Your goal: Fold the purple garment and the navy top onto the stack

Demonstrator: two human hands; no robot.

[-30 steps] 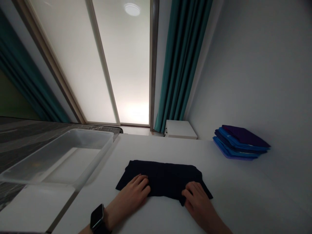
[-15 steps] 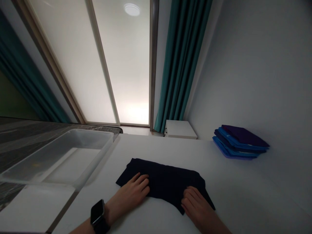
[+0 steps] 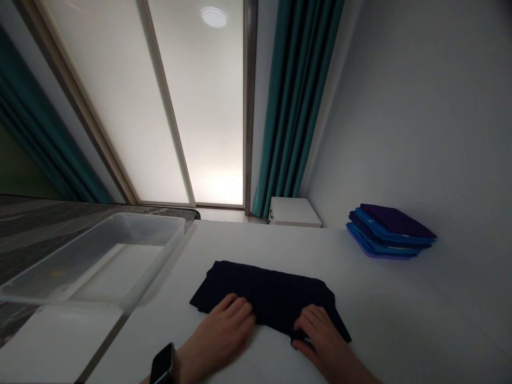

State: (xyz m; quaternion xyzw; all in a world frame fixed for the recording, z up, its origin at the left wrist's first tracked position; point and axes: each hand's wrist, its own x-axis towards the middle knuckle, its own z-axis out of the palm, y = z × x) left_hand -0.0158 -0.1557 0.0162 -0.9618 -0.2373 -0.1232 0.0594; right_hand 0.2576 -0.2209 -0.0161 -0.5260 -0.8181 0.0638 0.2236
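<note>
A dark navy garment (image 3: 272, 290), folded into a wide strip, lies flat on the white table (image 3: 400, 320). My left hand (image 3: 230, 328), with a black watch (image 3: 162, 365) on its wrist, has curled fingers closed on the near edge, left of the middle; its thumb is hidden. Toward the right end, my right hand (image 3: 320, 333) pinches the near edge between thumb and fingers, and a bit of cloth bunches there.
To the left is a translucent plastic bin (image 3: 136, 266). A stack of folded blue and purple cloths (image 3: 390, 234) sits at the back right by the wall. Beyond the table stand a white cabinet (image 3: 294, 212) and a teal curtain (image 3: 296, 106).
My left hand has slid toward me and slightly right, to the garment's near edge. My right hand's thumb now shows apart from its fingers, and the near right corner is drawn up.
</note>
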